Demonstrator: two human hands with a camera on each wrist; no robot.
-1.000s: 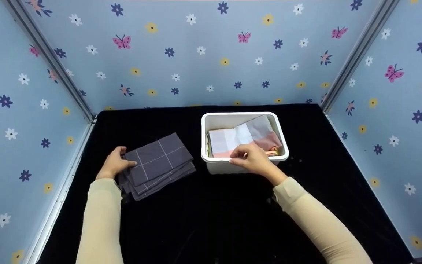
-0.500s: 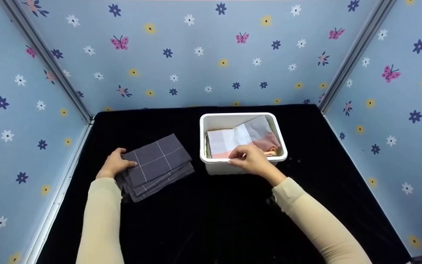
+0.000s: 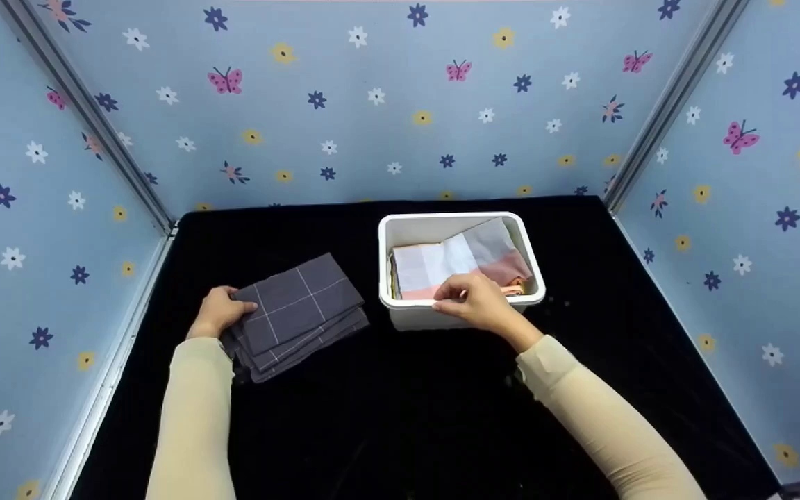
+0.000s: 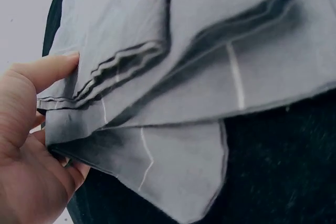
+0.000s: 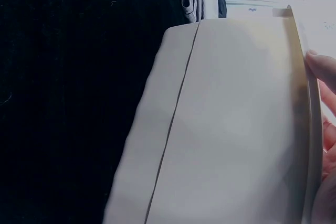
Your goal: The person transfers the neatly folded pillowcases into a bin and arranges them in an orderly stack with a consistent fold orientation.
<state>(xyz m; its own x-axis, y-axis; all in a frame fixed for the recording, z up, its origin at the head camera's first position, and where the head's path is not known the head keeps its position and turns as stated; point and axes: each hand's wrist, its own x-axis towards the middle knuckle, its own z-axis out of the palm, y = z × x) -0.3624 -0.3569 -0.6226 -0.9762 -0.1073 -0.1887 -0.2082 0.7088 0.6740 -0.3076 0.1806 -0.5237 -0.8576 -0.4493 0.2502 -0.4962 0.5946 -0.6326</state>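
On the left lies a stack of folded dark grey cloths [image 3: 303,295] with thin white grid lines, its layers slightly fanned. My left hand [image 3: 219,310] grips its left edge. In the left wrist view the thumb of this hand [image 4: 31,129] is on top of the folded layers [image 4: 113,77] and other fingers are underneath. My right hand [image 3: 476,302] holds the front rim of a white plastic bin [image 3: 424,319]. Seen from the right wrist, the thumb [image 5: 321,66] lies against the rim above the bin's outer wall [image 5: 236,119]; the other fingers are partly hidden behind it.
Inside the bin is a folded pink, white and grey cloth [image 3: 459,257], with orange and yellow bits of fabric [image 3: 517,287] beside it. A black cloth [image 3: 386,417] covers the table. Blue flowered panels [image 3: 372,125] stand at the back and both sides.
The head view has shifted slightly. My left hand has moved a little at the stack's edge, its fingers now tucked further in. My right hand and the bin stay as they were.
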